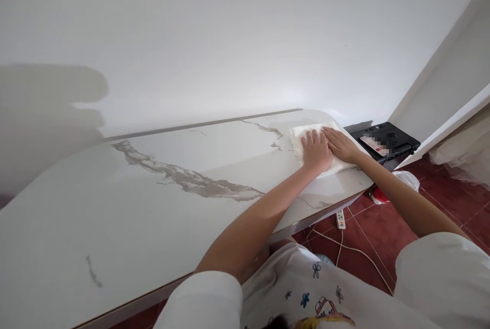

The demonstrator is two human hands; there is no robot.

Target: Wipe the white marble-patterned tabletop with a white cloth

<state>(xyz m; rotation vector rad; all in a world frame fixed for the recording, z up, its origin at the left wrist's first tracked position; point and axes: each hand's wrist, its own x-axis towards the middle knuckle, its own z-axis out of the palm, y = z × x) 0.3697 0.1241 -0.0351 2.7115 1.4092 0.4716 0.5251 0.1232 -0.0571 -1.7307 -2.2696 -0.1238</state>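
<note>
Head view, hands (328, 149) on cloth (302, 135) near table edge (360, 188)

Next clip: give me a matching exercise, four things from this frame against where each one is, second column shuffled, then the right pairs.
Things:
1. white cloth
2. power strip
3. black case
4. grey vein

Places:
A. on the red floor under the table edge
B. under both hands at the table's far end
C. running across the middle of the tabletop
D. beyond the table's far end, by the wall

Pairs: 1-B, 2-A, 3-D, 4-C
</note>
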